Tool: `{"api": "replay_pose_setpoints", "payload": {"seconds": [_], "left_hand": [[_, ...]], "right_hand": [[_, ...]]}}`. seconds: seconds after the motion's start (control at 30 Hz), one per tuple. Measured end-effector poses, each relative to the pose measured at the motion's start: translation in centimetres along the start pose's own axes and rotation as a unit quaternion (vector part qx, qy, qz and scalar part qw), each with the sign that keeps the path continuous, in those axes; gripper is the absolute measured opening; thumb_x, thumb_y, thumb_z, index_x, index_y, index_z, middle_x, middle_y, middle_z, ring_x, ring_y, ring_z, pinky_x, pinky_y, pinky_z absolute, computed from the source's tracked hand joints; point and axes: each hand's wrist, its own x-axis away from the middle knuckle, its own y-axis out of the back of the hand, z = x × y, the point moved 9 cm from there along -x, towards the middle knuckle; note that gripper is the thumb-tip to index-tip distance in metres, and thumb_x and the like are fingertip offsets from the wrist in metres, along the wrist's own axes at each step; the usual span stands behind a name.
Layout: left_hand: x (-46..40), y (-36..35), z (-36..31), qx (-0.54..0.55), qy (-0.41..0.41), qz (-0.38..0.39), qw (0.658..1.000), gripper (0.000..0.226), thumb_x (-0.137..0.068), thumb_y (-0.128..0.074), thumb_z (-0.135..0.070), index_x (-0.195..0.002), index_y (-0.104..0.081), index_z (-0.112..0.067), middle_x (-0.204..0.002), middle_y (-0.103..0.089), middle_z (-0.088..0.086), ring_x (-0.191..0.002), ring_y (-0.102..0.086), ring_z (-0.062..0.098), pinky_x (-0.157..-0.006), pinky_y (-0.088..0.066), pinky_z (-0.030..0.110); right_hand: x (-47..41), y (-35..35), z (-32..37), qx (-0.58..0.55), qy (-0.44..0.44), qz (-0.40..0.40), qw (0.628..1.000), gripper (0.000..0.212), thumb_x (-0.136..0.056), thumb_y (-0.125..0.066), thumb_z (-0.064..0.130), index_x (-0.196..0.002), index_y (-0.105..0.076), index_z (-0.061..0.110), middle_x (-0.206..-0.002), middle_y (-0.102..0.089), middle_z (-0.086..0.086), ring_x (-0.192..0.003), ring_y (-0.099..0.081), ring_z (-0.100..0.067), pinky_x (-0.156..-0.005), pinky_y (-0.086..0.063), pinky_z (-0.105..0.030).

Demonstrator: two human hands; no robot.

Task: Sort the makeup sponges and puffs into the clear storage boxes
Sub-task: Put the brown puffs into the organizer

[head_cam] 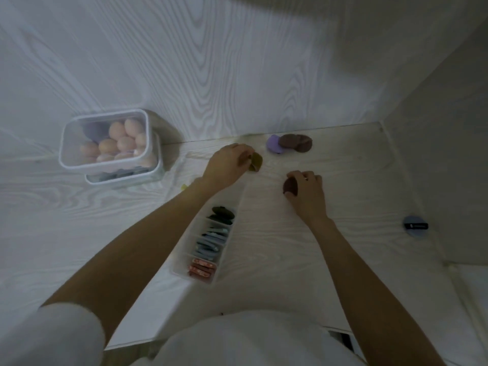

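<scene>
Closest to the person, a long clear box with little rooms sits on the white table. Red, blue and dark puffs stand packed in it, so a new puff could get squashed into the wrong room.

Next, the right hand curls its fingers around a brown puff. The left hand pinches an olive puff at its edge. That hold looks weak, so the puff might slip and fall.

A blue puff lies far off to the right and could be forgotten.

At the back wait a purple puff and two brown ones. Two stacked boxes on the left hold sponges.
</scene>
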Motion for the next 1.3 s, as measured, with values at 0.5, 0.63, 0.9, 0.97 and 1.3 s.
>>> {"api": "replay_pose_setpoints", "payload": {"seconds": [0.5,0.63,0.9,0.97,1.3], "left_hand": [[-12.3,-9.7,-2.8,-0.131,0.03,0.028,0.991,0.048,-0.091,-0.053,-0.028,-0.134,-0.043,-0.011,-0.137,-0.043,0.014,-0.127,-0.033,0.032,-0.1,-0.035,0.039],[-11.0,-7.4,-3.9,-0.021,0.028,-0.032,0.999,0.031,-0.085,-0.061,-0.016,-0.115,-0.062,-0.014,-0.117,-0.058,0.011,-0.107,-0.053,0.026,-0.088,-0.041,0.031],[2.6,1.5,-3.3,0.132,-0.032,-0.104,0.985,0.022,-0.08,-0.069,-0.01,-0.101,-0.07,-0.017,-0.093,-0.062,-0.001,-0.078,-0.057,0.003,-0.074,-0.048,0.018],[6.2,3.1,-1.7,0.103,-0.031,-0.109,0.988,0.022,-0.082,-0.068,-0.009,-0.102,-0.07,-0.017,-0.094,-0.062,-0.002,-0.079,-0.056,0.0,-0.071,-0.047,0.015],[10.7,3.1,2.3,-0.028,-0.058,-0.089,0.994,0.018,-0.082,-0.068,-0.009,-0.098,-0.073,-0.016,-0.094,-0.065,0.004,-0.08,-0.062,0.013,-0.074,-0.045,0.015]], "right_hand": [[-1.3,1.0,-3.9,-0.047,-0.016,0.007,0.999,0.042,-0.087,-0.062,0.016,-0.127,-0.051,0.011,-0.121,-0.051,-0.016,-0.109,-0.045,-0.031,-0.086,-0.039,-0.035],[-0.9,1.4,-3.7,-0.082,-0.012,-0.022,0.996,0.041,-0.085,-0.062,0.009,-0.125,-0.054,0.011,-0.116,-0.054,-0.017,-0.105,-0.049,-0.031,-0.084,-0.042,-0.037],[4.0,3.0,-3.0,-0.201,-0.053,-0.125,0.97,0.025,-0.084,-0.063,0.01,-0.11,-0.062,0.012,-0.103,-0.068,-0.007,-0.092,-0.062,-0.023,-0.081,-0.049,-0.035],[5.3,3.0,-1.7,-0.218,-0.043,-0.126,0.967,0.018,-0.085,-0.063,0.011,-0.103,-0.064,0.012,-0.097,-0.069,-0.005,-0.088,-0.062,-0.021,-0.076,-0.047,-0.032],[8.0,2.9,5.2,-0.295,0.018,-0.097,0.95,0.014,-0.083,-0.064,0.007,-0.095,-0.066,0.012,-0.091,-0.068,-0.001,-0.078,-0.058,-0.008,-0.065,-0.041,-0.011]]}}
